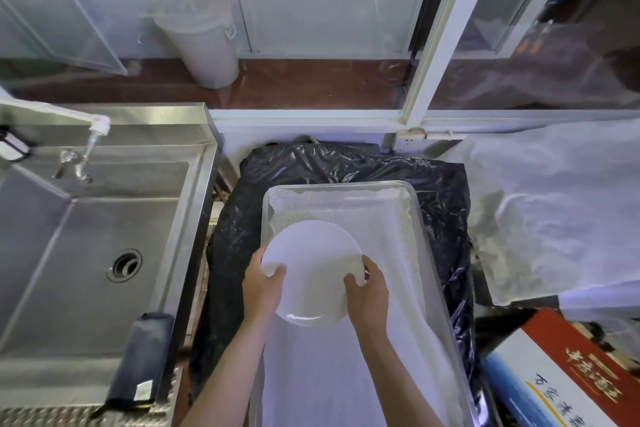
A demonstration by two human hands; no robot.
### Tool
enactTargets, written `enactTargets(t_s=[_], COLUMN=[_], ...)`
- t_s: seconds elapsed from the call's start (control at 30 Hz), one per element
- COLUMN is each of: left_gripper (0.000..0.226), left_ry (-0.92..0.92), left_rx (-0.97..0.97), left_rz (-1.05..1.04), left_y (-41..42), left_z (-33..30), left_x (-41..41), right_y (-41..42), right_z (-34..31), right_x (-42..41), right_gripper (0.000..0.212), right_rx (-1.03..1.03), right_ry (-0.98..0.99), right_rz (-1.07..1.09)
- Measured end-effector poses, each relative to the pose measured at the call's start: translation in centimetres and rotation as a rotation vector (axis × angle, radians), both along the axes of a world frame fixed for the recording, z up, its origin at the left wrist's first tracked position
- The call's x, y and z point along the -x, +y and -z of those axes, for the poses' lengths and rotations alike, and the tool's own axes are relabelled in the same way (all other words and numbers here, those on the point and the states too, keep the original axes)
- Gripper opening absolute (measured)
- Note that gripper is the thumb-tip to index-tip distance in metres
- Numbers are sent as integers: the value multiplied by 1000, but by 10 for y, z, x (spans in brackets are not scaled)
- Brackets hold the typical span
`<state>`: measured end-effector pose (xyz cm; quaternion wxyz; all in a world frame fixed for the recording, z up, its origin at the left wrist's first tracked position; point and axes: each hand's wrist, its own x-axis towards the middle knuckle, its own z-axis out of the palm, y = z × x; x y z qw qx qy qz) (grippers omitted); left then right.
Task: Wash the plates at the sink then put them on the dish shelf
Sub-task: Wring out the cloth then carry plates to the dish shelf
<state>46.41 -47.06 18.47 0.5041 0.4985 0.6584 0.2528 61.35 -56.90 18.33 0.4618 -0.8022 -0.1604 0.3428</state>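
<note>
Nearest the viewer, two bare forearms reach forward over a long rectangular metal tray [420, 236] lined with white mesh cloth, the landmark for everything else here. The left hand [261, 284] grasps the left edge of a round white plate [313, 270], thumb curled over the rim onto its upper face, and the right hand [369, 291] grasps the right edge the same way, its thumb lying on the plate's face (the other fingers of both hands are hidden beneath the plate). The plate is over the middle of the tray, tilted a little with its near rim catching a glint of light; whether it touches the mesh cloth cannot be told. Under and around the tray spreads a crumpled black plastic sheet [446, 191]. Near the tray's right front corner lies a red, white and blue printed cardboard box [554, 371], and farther along that side sits a mound covered in white translucent plastic [554, 204]. Left of the tray stands the stainless steel sink [86, 218] with a round drain in its basin; a dark folded object [145, 357] rests on its near rim, and a small tap [85, 163] with a white fitting hangs over its far edge. Beyond the tray runs a white window frame [440, 31], and behind the glass stands a white lidded plastic bucket [204, 38] on a reddish floor.
</note>
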Motion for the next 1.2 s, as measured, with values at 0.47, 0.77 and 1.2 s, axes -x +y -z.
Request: enactTargets(t_s=[0.47,0.77,1.2], left_gripper=[48,45,51], left_ry=[-128,-131,-114], left_rx=[67,33,-86], left_rz=[-130,-173,197], left_y=[-12,-42,-74], left_z=[-4,-13,-23], left_x=[0,17,21], right_y=[-8,-29,-107], right_z=[-5,4,-5], right_x=[6,12,44], right_gripper=[43,58,56], right_rx=[-56,-80,-150], right_ry=[213,223,138], right_rz=[93,129,350])
